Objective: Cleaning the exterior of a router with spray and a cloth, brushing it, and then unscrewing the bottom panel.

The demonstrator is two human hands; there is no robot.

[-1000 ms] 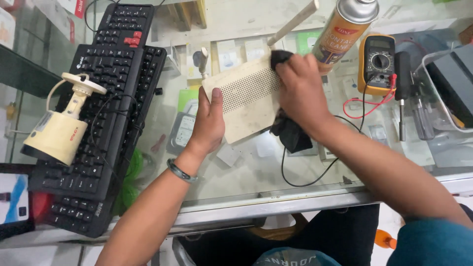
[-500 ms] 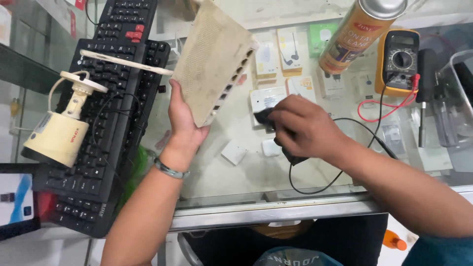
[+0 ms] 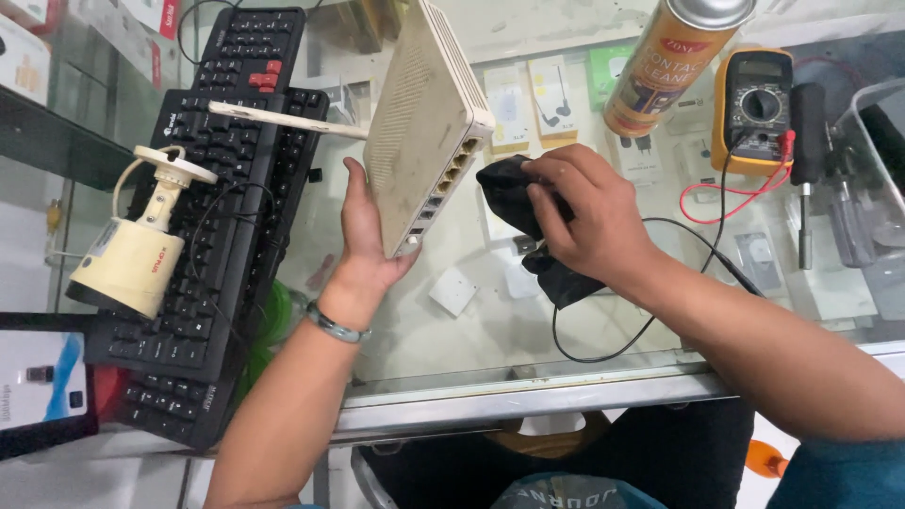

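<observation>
My left hand grips a dirty white router from below and holds it tilted up on edge above the glass counter. The row of ports faces right and its white antenna sticks out to the left over the keyboards. My right hand is closed on a crumpled black cloth, which sits just right of the port side, close to the router or touching it. A bracelet circles my left wrist.
Two black keyboards lie at the left with a cream security camera on them. An orange spray can, a yellow multimeter with red leads, a screwdriver and a clear box stand at the back right. A black cable loops near the counter's metal front edge.
My left hand has swung the router from flat under the cloth to upright on edge at the left. My right hand, still holding the cloth, came off it and now sits by the ports.
</observation>
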